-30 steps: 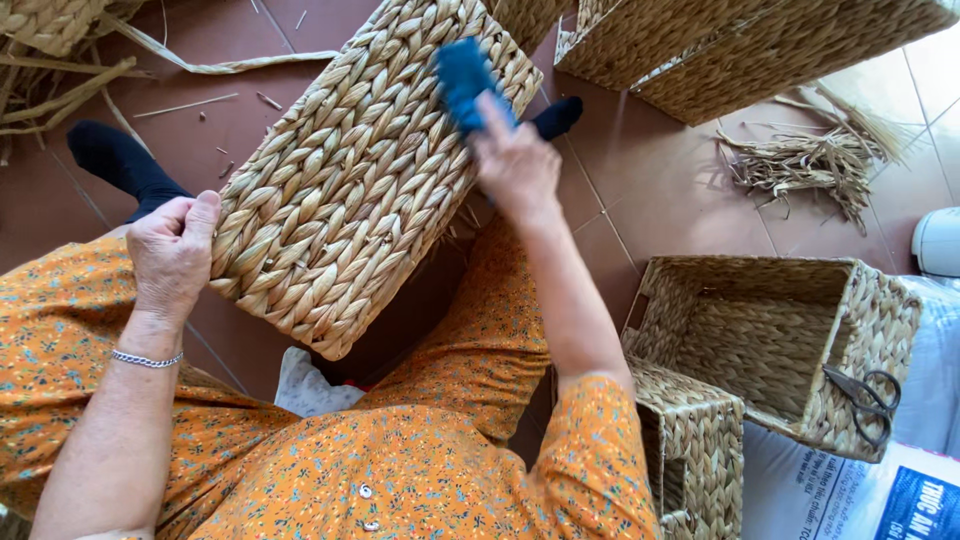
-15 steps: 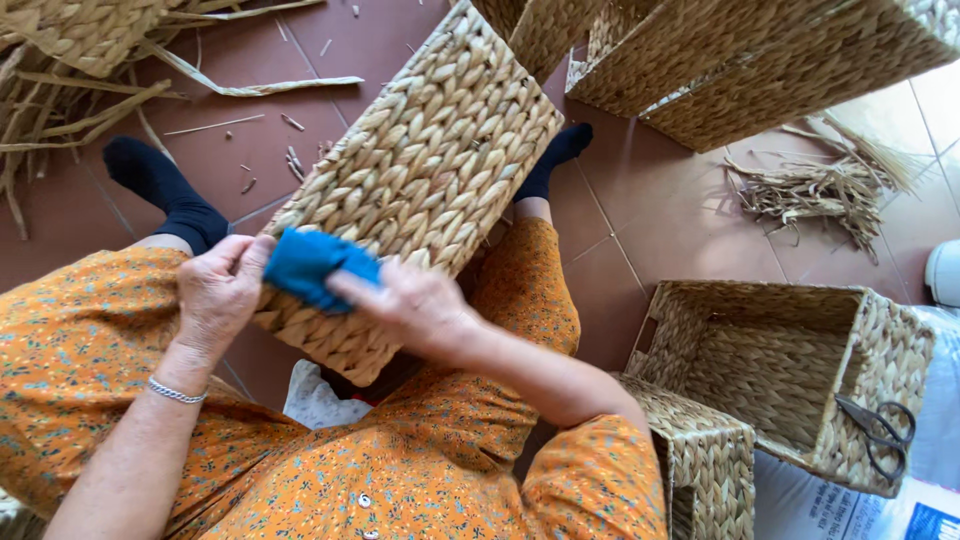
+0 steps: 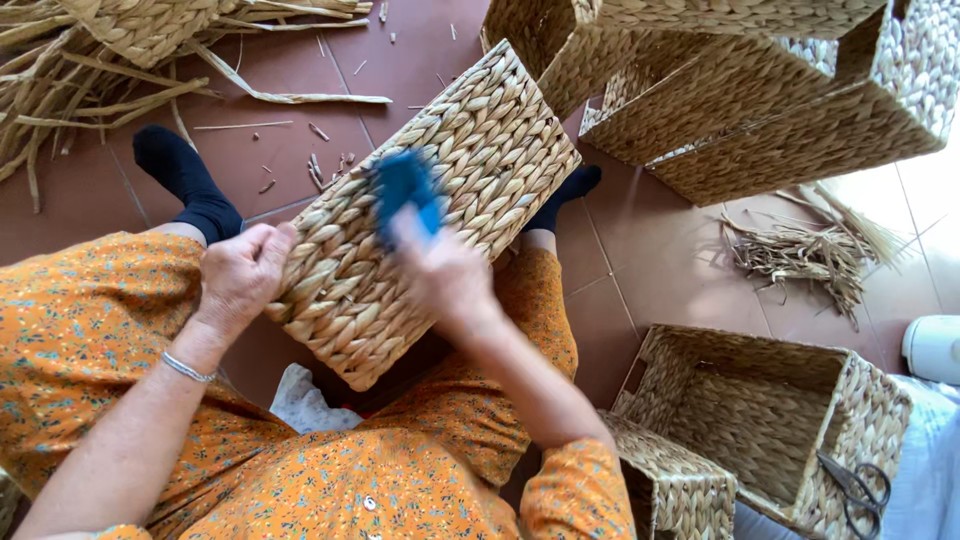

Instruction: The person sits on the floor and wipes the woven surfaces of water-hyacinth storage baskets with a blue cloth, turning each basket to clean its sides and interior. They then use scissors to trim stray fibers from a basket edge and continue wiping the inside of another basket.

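Clearly the woven basket (image 3: 420, 215) lies bottom-up across the person's lap, its long axis running from near left to far right. The right hand (image 3: 445, 275) — blurred, curled around a blue brush (image 3: 405, 190) — rests on the middle of that face. The left hand (image 3: 240, 275) clasps the near-left edge — fingers wrapped over the weave.

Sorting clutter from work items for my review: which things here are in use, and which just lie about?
In use:
left hand steadying woven basket
right hand holding blue brush

Lying about:
scissors on open basket
stacked baskets
straw pile
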